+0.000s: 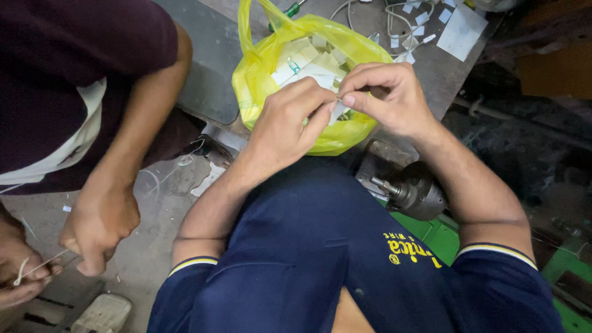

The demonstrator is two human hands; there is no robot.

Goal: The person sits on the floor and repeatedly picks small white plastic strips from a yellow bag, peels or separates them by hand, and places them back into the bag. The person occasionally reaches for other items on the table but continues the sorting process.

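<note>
Left hand and right hand both pinch one small white slip between their fingertips, just above the open yellow plastic bag of similar slips on the desk.

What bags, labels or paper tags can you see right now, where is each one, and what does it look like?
Yellow plastic bag: on the bench edge, open, filled with small white slips.
Small white tag: pinched between left hand and right hand, over the bag.
Loose white paper pieces: bench, top right, flat rectangles.
</note>
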